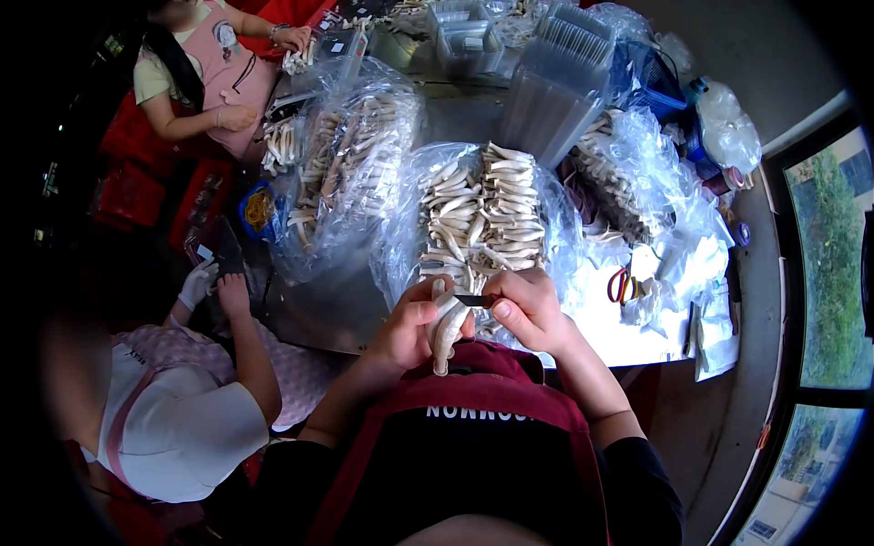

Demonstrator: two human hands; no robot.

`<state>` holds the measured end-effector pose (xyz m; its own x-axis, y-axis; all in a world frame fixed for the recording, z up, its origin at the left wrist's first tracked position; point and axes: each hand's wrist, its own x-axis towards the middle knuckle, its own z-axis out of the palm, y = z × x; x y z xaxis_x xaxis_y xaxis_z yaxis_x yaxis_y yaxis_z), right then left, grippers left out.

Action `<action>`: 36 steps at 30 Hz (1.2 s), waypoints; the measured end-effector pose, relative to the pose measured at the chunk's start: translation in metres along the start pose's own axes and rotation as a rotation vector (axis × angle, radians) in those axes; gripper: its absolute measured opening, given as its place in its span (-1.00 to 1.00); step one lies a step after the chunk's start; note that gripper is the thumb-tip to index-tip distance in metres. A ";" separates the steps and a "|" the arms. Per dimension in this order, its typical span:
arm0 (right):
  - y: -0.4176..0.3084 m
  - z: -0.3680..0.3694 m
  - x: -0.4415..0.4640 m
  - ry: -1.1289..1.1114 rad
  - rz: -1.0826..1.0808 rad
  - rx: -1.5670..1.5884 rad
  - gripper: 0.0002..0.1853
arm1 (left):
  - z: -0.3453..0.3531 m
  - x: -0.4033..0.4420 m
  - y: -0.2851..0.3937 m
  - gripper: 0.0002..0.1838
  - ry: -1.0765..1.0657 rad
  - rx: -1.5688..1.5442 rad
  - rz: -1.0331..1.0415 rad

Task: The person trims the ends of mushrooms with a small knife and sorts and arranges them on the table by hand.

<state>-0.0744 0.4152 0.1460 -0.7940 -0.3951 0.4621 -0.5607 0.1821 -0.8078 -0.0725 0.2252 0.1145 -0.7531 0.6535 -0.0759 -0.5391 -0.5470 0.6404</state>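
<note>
In the head view, my left hand [407, 329] is closed around long pale mushrooms [445, 338], held in front of my apron with their ends pointing down. My right hand [530, 309] grips a small knife [471, 300], its dark blade pointing left and lying close against the mushrooms' upper part. Whether the blade has cut into them, I cannot tell. Just beyond my hands, a big pile of similar mushrooms [510, 205] lies in rows on an opened clear plastic bag [564, 223].
Another mushroom-filled bag [364, 146] lies left of the pile. Stacked clear trays [555, 82] stand behind it. Scissors [622, 286] rest at right near crumpled plastic. A blue basket of rubber bands [259, 211] sits at left. Two co-workers [182, 428] are on my left.
</note>
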 end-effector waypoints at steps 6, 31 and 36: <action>-0.001 0.007 -0.001 -0.001 -0.037 -0.134 -0.75 | 0.000 0.004 -0.019 -0.46 -0.096 -0.350 -0.151; 0.026 0.013 -0.006 0.089 0.129 -0.121 -0.76 | 0.000 0.013 -0.022 -0.67 -0.212 -0.575 -0.160; 0.067 -0.004 -0.011 0.236 0.329 -0.013 -0.72 | -0.008 0.017 -0.017 -0.66 -0.157 -0.552 -0.052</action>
<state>-0.1041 0.4356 0.0881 -0.9628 -0.0967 0.2521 -0.2693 0.2766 -0.9225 -0.0796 0.2413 0.0964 -0.6779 0.7338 0.0451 -0.7227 -0.6764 0.1424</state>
